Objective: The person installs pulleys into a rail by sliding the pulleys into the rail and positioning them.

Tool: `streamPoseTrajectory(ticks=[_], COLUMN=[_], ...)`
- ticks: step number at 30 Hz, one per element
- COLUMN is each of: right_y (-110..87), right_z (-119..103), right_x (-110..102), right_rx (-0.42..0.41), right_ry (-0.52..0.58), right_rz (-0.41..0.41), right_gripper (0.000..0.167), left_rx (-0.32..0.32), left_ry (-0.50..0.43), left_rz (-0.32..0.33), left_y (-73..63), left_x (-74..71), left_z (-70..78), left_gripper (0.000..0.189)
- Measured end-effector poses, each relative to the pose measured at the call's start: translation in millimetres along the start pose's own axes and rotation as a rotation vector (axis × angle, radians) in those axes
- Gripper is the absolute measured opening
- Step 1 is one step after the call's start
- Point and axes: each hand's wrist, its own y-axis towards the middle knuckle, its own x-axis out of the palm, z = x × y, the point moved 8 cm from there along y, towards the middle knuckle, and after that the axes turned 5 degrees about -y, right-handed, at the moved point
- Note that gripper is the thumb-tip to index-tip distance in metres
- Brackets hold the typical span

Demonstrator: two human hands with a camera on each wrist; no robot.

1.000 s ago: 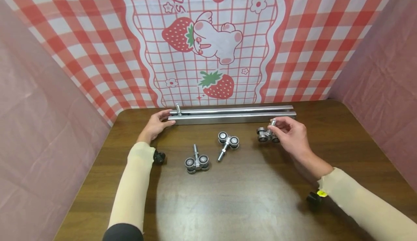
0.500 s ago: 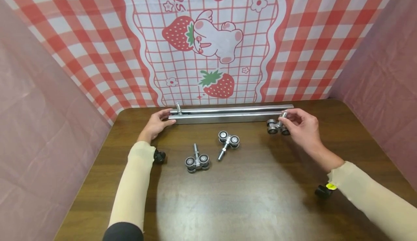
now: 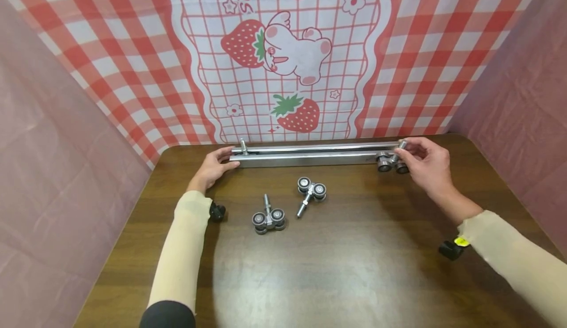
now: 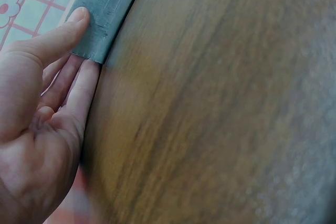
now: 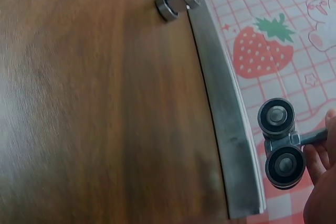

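Observation:
A long metal channel rail [image 3: 305, 160] lies along the back of the table, its slot facing up. My left hand [image 3: 210, 172] grips its left end, with the thumb on the front wall in the left wrist view. Inside the slot near that hand sits a roller trolley, its threaded bolt [image 3: 243, 146] standing up. With thumb and fingers, my right hand [image 3: 429, 165] pinches the bolt of another roller trolley [image 5: 283, 142]. This trolley hangs wheels down and overlaps the rail's right end in the head view.
Two more roller trolleys lie on the wooden table [image 3: 310, 274] in front of the rail: one [image 3: 268, 219] with its bolt pointing back, one [image 3: 311, 192] with its bolt pointing forward. A checked strawberry cloth [image 3: 297, 114] hangs behind the table; pink curtains [image 3: 66, 180] flank it.
My right hand has carried its roller trolley rightward and back, from in front of the rail to its right end. The left hand stays on the rail's left end.

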Motion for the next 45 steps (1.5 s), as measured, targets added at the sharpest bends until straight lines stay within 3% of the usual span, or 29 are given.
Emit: streamPoseTrajectory(ticks=[12, 26, 34, 45], right_y=[12.5, 27.4, 37.5, 50.1], right_z=[14, 45, 50, 62], right_x=[-9, -16, -22, -28], right_rx=[-0.007, 0.074, 0.071, 0.137], right_ry=[-0.022, 0.018, -0.028, -0.069], right_rz=[-0.008, 0.038, 0.052, 0.074], right_gripper=[0.025, 0.025, 0.028, 0.034], left_rx=[-0.005, -0.005, 0.005, 0.008], left_ry=[-0.007, -0.009, -0.016, -0.004], left_rz=[-0.001, -0.008, -0.006, -0.005], left_y=[0.3, -1.3, -1.0, -0.8], left_x=[-1.2, 1.9, 2.2, 1.7], left_z=[-1.8, 1.6, 1.8, 1.7], left_gripper=[0.069, 0.069, 0.069, 0.069])
